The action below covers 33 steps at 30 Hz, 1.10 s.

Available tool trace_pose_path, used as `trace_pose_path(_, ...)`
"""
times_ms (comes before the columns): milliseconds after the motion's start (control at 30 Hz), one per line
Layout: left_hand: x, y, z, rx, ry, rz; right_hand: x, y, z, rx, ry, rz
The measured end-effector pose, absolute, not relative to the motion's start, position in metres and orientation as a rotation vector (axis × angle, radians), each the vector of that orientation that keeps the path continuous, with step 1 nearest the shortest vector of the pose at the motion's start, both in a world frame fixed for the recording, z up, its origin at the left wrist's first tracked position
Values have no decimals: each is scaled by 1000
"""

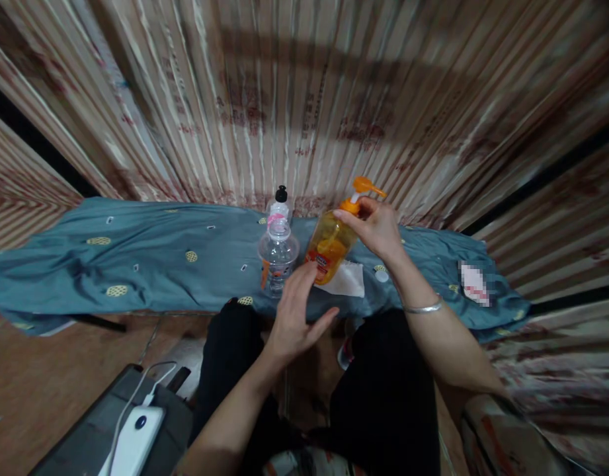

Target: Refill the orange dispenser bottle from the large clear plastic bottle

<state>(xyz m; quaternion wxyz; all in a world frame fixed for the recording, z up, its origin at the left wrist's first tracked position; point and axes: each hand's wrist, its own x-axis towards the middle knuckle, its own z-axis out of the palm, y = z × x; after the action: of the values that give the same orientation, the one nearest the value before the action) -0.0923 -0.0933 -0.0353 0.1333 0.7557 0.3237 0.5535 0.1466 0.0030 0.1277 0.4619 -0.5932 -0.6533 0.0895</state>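
From my remote seat, the head view gives me a brownish, vertically pleated curtain with dark-red print, hanging behind a long, narrow table under a teal cloth with yellow pineapple motifs.

Near the table's middle I have the amber, see-through plastic pump bottle with an orange top, leaning with its upper end to the right. The right hand is closed about its neck, thumb and fingers pinching just below the pump, whose nozzle points right. A silver bangle circles that wrist. The left hand is open, thumb spread away from the fingers and holding nothing; its fingertips are at the bottle's lower label, and I cannot tell whether they press on it.

Beneath the bottle's lower end I see a white paper sheet; whether the base rests on it, I cannot tell. Just left stands a clear, uncapped plastic bottle, with a black-capped clear bottle behind it. A small, pale round disc lies right of the sheet. At lower left, a white device with a cable rests on a dark grey surface.
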Motion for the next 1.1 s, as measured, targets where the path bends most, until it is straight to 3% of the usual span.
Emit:
trace_pose_path(233, -36, -77, -76, 1821, 1048, 1357, 126, -62, 105, -1400, -1524, 283)
trace_pose_path(467, -37, -61, -75, 1692, 1088, 1326, 111, -84, 85, -1360, -1528, 332)
trace_pose_path(700, -43, -59, -75, 1749, 1064, 1291, 131, -71, 91, -1225, -1674, 599)
trace_pose_path(1100, -40, -61, -77, 1770, 1080, 1333, 129, -81, 85, -1198, -1613, 622)
